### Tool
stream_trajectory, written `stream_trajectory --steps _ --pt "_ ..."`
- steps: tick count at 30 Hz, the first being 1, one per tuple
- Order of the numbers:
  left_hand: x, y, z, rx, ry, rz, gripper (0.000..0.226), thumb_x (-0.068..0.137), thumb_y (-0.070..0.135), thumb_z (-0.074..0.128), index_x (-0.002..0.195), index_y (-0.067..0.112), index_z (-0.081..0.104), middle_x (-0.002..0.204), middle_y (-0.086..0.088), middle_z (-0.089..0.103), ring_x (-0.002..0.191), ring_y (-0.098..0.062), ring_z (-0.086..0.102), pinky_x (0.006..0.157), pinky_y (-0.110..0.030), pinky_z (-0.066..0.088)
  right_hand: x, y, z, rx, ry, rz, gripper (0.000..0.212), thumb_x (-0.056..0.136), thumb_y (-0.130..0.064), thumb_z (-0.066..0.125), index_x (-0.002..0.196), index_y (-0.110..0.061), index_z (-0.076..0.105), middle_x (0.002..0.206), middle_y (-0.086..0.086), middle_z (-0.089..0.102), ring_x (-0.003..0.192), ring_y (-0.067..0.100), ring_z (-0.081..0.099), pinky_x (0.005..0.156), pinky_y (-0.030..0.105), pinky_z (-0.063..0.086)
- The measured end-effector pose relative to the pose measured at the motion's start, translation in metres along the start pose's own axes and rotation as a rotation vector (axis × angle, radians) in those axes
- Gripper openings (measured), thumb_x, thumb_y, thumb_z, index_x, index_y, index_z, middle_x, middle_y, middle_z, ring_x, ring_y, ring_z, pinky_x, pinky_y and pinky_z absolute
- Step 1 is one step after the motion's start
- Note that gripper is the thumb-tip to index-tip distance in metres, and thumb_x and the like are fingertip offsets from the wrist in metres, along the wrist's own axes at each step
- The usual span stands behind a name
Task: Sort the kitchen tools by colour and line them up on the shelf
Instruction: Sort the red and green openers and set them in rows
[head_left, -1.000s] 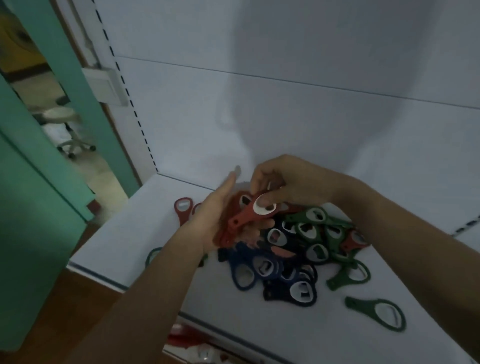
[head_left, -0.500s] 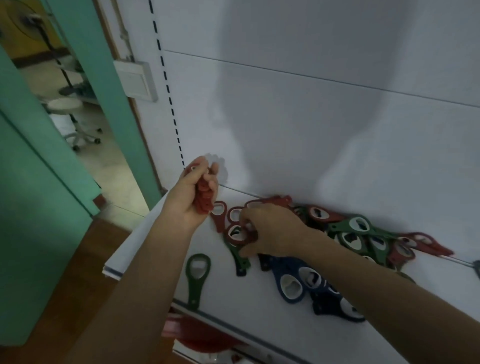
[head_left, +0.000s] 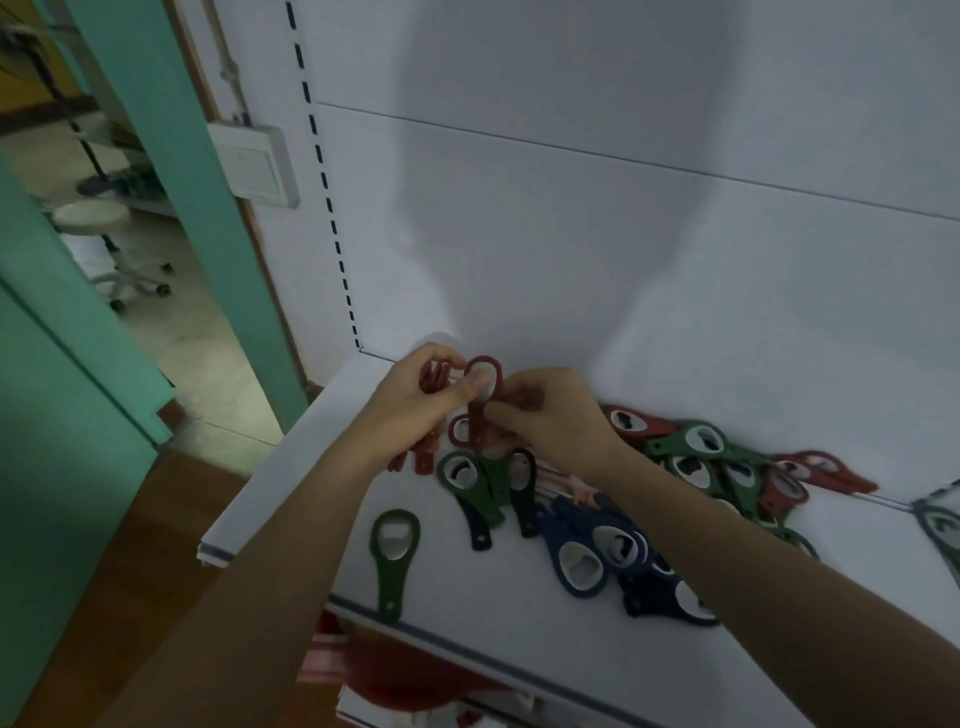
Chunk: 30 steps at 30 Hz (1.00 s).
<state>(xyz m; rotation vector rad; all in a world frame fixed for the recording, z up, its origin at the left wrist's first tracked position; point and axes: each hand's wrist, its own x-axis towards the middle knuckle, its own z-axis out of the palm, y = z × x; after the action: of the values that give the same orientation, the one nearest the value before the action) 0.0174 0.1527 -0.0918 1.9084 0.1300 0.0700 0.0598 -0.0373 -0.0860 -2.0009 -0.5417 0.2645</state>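
On the white shelf (head_left: 291, 499) lies a mixed heap of bottle openers: blue ones (head_left: 582, 556) in front, green ones (head_left: 701, 447) and red ones (head_left: 826, 475) behind at the right. My left hand (head_left: 410, 405) grips a bundle of red openers (head_left: 434, 376), whose ends stick out above and below the fist. Its thumb presses one more red opener (head_left: 483, 384), held upright. My right hand (head_left: 550, 421) pinches that same opener from the right. A single green opener (head_left: 393, 556) lies apart near the shelf's front edge.
The shelf's back panel (head_left: 571, 249) rises right behind the heap. A teal door frame (head_left: 208, 208) and an open doorway with a stool (head_left: 98, 218) are at the left. Red items (head_left: 395, 680) sit on a lower level under the shelf's front edge.
My right hand has lifted a red opener off the heap and brought it up to my left hand, which now also holds it with the thumb. The view shifted slightly left.
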Motion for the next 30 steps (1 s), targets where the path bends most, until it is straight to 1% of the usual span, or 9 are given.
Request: stream_trajectory --steps 2,6,8,10,14,16,19,24,30 --pt "0.003 0.006 0.006 -0.014 -0.042 0.058 0.042 0.081 0.057 0.074 0.108 0.026 0.064 0.093 -0.001 0.071 0.076 -0.008 0.069 0.067 -0.024 0.053 -0.004 -0.009 0.008 0.152 -0.075 0.005 0.012 0.094 -0.009 0.070 0.104 -0.004 0.075 0.089 0.006 0.079 0.081 0.021 0.077 0.079 0.036 0.063" --pt "0.009 0.017 -0.009 0.199 -0.180 0.112 0.025 0.092 0.044 0.071 0.108 0.027 0.064 0.100 0.004 0.069 0.085 -0.012 0.068 0.067 -0.025 0.056 -0.001 -0.022 0.015 0.337 -0.179 0.130 0.015 0.096 0.002 0.061 0.106 0.002 0.072 0.092 0.012 0.078 0.088 0.022 0.076 0.081 0.034 0.063" --pt "0.011 0.025 -0.024 0.477 -0.238 0.058 0.024 0.091 0.047 0.070 0.105 0.029 0.061 0.096 0.004 0.065 0.073 -0.016 0.065 0.053 -0.027 0.056 0.004 -0.024 0.024 0.154 -0.136 0.167 0.015 0.095 0.003 0.059 0.098 0.002 0.074 0.086 0.011 0.077 0.076 0.019 0.076 0.074 0.032 0.063" --pt "0.013 0.032 -0.035 0.711 -0.315 0.013 0.021 0.092 0.041 0.070 0.103 0.028 0.059 0.095 0.000 0.061 0.071 -0.020 0.063 0.049 -0.036 0.059 0.011 -0.025 0.041 -0.246 -0.114 0.086 0.021 0.095 -0.004 0.056 0.093 -0.005 0.077 0.083 0.006 0.076 0.069 0.016 0.072 0.070 0.029 0.061" --pt "0.014 0.036 -0.049 0.895 -0.400 0.029 0.014 0.094 0.026 0.068 0.105 0.025 0.060 0.095 0.002 0.059 0.070 -0.017 0.061 0.051 -0.040 0.060 0.021 -0.022 0.072 -0.674 -0.080 -0.040 0.024 0.095 -0.016 0.052 0.089 -0.010 0.074 0.090 0.006 0.072 0.082 0.026 0.069 0.077 0.034 0.057" --pt "0.014 0.035 -0.057 0.869 -0.336 -0.004 0.016 0.094 0.019 0.065 0.107 0.026 0.060 0.099 0.003 0.059 0.071 -0.017 0.060 0.049 -0.036 0.059 0.025 -0.018 0.078 -0.728 -0.036 -0.038 0.026 0.095 -0.034 0.057 0.104 -0.012 0.069 0.103 0.009 0.067 0.097 0.028 0.065 0.078 0.034 0.052" --pt "0.011 0.031 -0.064 0.650 -0.147 -0.099 0.020 0.090 0.014 0.060 0.104 0.028 0.059 0.099 -0.002 0.060 0.072 -0.021 0.062 0.051 -0.033 0.059 0.031 -0.015 0.084 -0.831 -0.193 0.026 0.057 0.089 -0.055 0.065 0.126 -0.012 0.056 0.123 0.014 0.054 0.112 0.032 0.055 0.090 0.040 0.050" --pt "0.004 0.016 -0.063 0.125 0.029 -0.245 0.034 0.087 -0.008 0.057 0.109 0.018 0.062 0.092 -0.013 0.060 0.066 -0.025 0.058 0.052 -0.031 0.053 0.043 -0.029 0.078 -0.914 -0.185 -0.082 0.014 0.092 -0.021 0.061 0.094 -0.013 0.049 0.096 0.009 0.051 0.083 0.023 0.051 0.070 0.032 0.041" --pt "0.001 -0.009 -0.057 -0.097 0.336 -0.314 0.040 0.086 -0.011 0.057 0.112 0.020 0.061 0.085 -0.018 0.062 0.052 -0.024 0.054 0.043 -0.029 0.044 0.046 -0.009 0.070 -0.640 0.084 -0.052 0.026 0.094 -0.020 0.059 0.070 -0.014 0.051 0.067 0.001 0.054 0.060 0.019 0.052 0.058 0.028 0.039"
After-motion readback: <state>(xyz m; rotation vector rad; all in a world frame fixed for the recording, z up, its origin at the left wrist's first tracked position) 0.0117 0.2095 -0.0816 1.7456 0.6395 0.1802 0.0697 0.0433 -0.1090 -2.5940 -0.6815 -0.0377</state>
